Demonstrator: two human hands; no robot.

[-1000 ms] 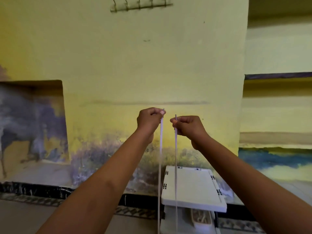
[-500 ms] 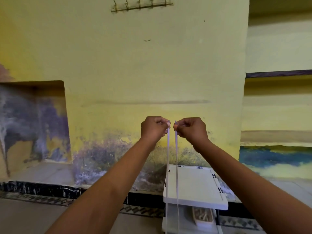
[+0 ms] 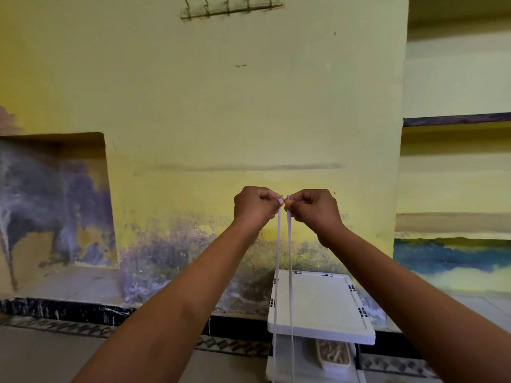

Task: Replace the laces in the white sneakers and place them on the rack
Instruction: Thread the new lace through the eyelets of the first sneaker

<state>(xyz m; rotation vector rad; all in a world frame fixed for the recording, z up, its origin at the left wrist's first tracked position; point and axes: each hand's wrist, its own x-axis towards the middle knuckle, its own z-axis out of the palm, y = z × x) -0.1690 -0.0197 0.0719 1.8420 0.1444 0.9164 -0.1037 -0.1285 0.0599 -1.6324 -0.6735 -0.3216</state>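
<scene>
Left hand (image 3: 255,204), right hand (image 3: 315,207) raised, pinching.

The light is soft and a bit dim, with a yellow tint on the wall (image 3: 249,106). The picture looks slightly blurry. Lines bend near the picture's edges.

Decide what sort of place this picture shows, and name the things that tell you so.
Probably a room in a home, perhaps an entryway: a yellow wall with a hook rail, a white rack against it, and a wall niche.
</scene>
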